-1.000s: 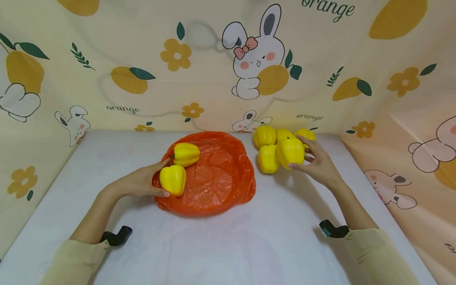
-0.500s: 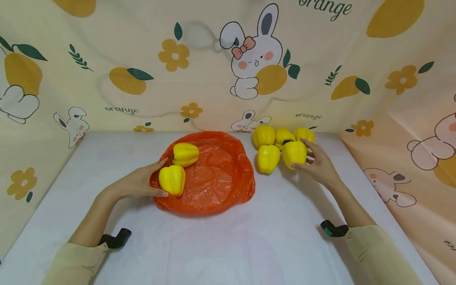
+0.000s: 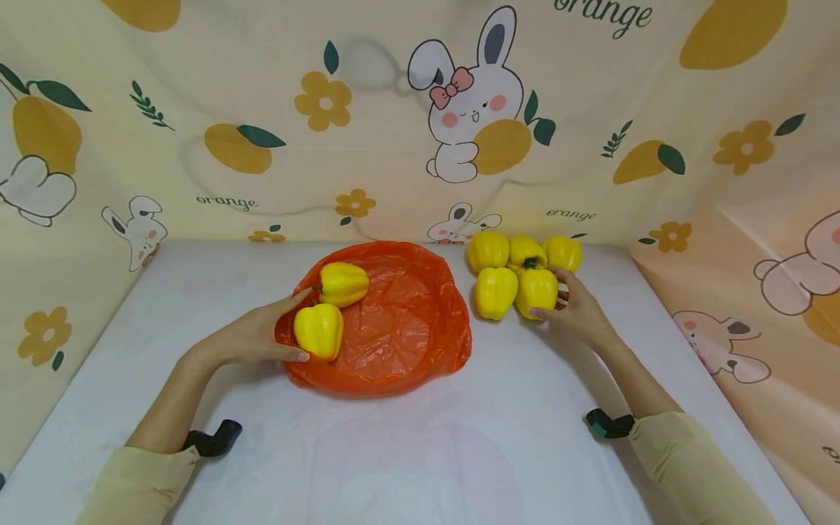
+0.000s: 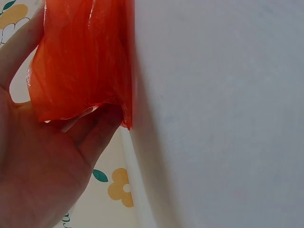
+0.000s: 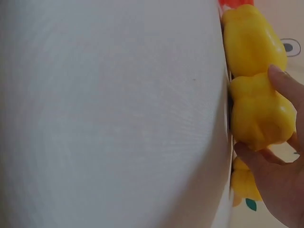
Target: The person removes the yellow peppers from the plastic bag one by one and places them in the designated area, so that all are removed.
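On the left of the white table an orange plastic bag (image 3: 394, 321) lies spread open like a round bowl, its rim raised. Two yellow bell peppers lie inside its left part, the rear pepper (image 3: 344, 284) on its side and the front pepper (image 3: 319, 332) nearer me. My left hand (image 3: 262, 332) holds the bag's left side between thumb and fingers. On the right, my right hand (image 3: 577, 306) grips a yellow bell pepper (image 3: 537, 292) from its right side, stem upward. In the right wrist view this pepper (image 5: 261, 114) appears down at the table surface.
Several more yellow bell peppers (image 3: 496, 293) stand clustered left of and behind the gripped one, close to the back wall. A patterned cloth (image 3: 380, 168) with rabbits and oranges encloses the table's back and sides. A black wrist device (image 3: 215, 437) sits at each sleeve.
My right hand has brought its pepper down and slightly toward me, beside the front pepper of the cluster. The left hand and the bag have stayed nearly still.
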A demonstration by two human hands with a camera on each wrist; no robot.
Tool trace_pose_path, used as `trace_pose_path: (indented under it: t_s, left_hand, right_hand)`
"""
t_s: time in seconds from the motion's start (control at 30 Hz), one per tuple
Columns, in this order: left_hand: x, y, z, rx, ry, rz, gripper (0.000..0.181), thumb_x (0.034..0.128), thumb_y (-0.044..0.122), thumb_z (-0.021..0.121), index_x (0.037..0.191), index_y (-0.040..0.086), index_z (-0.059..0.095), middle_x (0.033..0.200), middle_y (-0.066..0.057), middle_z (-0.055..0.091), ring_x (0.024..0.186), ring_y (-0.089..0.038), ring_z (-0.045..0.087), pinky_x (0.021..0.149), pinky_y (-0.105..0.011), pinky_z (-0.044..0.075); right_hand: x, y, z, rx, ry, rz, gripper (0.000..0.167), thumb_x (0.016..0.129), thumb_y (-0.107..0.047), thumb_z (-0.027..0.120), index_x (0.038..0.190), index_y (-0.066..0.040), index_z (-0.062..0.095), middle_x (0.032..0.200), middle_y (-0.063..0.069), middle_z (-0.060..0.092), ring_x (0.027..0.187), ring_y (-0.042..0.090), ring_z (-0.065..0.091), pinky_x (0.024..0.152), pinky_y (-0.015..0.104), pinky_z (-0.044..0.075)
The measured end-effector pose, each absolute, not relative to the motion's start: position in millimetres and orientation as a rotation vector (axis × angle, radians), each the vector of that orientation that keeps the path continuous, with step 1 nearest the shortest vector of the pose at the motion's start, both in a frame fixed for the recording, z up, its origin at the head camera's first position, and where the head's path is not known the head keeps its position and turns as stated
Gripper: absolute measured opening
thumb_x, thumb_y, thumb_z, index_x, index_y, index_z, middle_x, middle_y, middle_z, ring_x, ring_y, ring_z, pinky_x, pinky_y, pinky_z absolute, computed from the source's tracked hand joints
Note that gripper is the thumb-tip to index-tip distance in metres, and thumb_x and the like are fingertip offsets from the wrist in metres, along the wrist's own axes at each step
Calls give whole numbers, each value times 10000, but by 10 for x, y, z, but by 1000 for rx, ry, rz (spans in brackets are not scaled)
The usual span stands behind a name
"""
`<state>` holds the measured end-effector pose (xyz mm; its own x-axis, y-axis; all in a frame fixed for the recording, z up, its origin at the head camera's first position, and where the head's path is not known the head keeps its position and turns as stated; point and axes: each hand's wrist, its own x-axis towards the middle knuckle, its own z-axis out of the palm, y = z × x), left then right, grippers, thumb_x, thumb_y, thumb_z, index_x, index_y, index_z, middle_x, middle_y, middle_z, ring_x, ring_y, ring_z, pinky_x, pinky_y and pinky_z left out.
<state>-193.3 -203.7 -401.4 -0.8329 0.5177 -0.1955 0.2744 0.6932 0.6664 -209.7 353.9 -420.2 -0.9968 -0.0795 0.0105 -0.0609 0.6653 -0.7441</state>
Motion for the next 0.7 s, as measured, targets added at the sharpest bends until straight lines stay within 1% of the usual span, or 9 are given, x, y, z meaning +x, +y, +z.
trace_pose_path:
  t_s: [0.23,0.37,0.43,0.6,0.7]
  left_hand:
    - [-1938,-2040,-4013,623,2540,905,1110,782,501,803,1603,128,156,1586,-246,268,1421,-464,291,1088,-661,310]
    - [-1938,-2038,-4019,620,2537,914,1111,779,497,807,1602,127,158,1590,-245,260,1426,-463,282,1091,-661,304]
    - [-1936,-2037,-4025,612,2533,919,1111,779,499,806,1604,134,156,1591,-244,257,1425,-463,280,1088,-663,307]
    - [-1939,-2042,-4043,599,2533,913,1117,776,516,803,1606,152,149,1592,-238,260,1415,-458,295,1067,-663,340]
    - [-1948,-2046,-4037,598,2537,914,1118,773,514,806,1607,161,150,1592,-235,259,1413,-455,298,1064,-664,344]
  right_hand:
    - [-2078,3508,-4211,-89,2833,-1267,1023,810,-369,830,1559,-75,197,1538,273,282,1340,525,373,1093,611,349]
    - [-2056,3505,-4205,-101,2828,-1298,1055,803,-343,840,1573,-64,174,1538,270,281,1361,514,353,1109,610,323]
    - [-2044,3501,-4193,-129,2840,-1312,1043,809,-311,840,1571,-41,181,1538,272,284,1373,506,344,1117,602,312]
    - [-2032,3487,-4124,-245,2944,-1315,935,815,-208,841,1531,11,281,1536,253,323,1387,464,353,1131,570,307]
    - [-2053,3461,-4059,-324,3021,-1309,874,804,-170,847,1508,-10,355,1520,220,370,1381,439,371,1129,562,319]
